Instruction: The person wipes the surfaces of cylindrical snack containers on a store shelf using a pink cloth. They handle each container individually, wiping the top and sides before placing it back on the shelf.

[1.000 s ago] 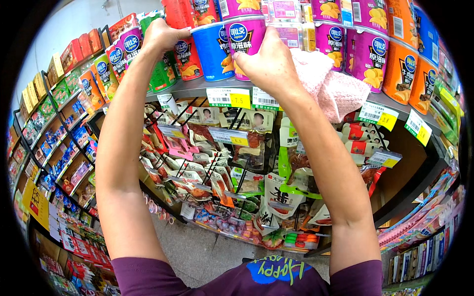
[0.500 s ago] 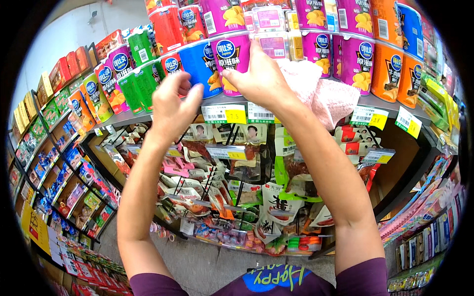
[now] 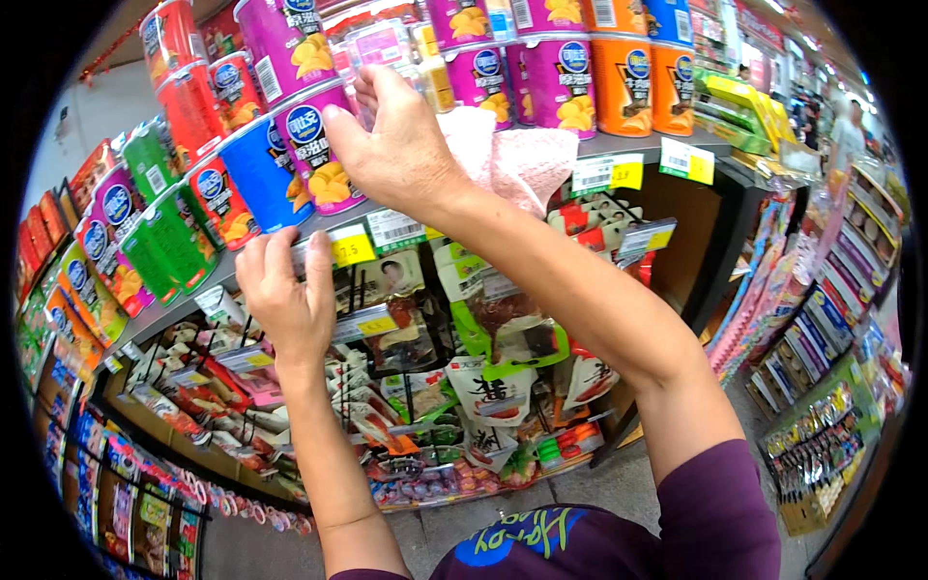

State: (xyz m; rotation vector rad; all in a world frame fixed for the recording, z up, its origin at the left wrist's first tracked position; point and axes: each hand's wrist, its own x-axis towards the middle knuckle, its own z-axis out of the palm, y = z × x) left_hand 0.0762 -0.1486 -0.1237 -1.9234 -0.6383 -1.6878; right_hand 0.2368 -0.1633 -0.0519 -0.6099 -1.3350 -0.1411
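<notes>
the shelf point(image 3: 619, 145) runs across the upper half, packed with tall snack canisters. below it hang rows of snack packets point(image 3: 483, 387). the right hand point(image 3: 401, 145), at about twelve o'clock, has its fingers bent against a purple canister point(image 3: 324, 155) while a pink cloth point(image 3: 517, 159) is bunched under the palm. at nine o'clock from it, lower, the left hand point(image 3: 285, 300) curls its fingers over the shelf edge, touching a yellow price tag point(image 3: 353, 248).
</notes>
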